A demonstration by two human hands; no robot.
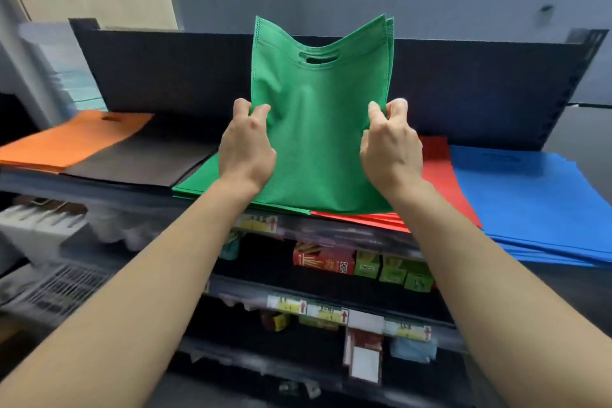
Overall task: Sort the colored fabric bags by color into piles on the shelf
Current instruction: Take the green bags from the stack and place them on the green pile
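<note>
Both hands have a pinching grip on the green bag. The left hand nips the left side edge between thumb and curled fingers, and the right hand does the same on the right edge, about halfway up. The bag stands upright between them, handle cut-out at the top. Its bottom hem is down by the green pile lying flat on the shelf, though I can't tell whether it touches. From here the job looks like laying it flat on that pile. To do it neatly I'd hold both pinches level so the fabric is taut, tip the top away toward the dark back panel, and line the edges up with the bags beneath. The red pile sits just beside on the right and the black pile on the left, so a skewed drop would overlap a neighbour. The orange pile and blue pile lie at the far ends.
</note>
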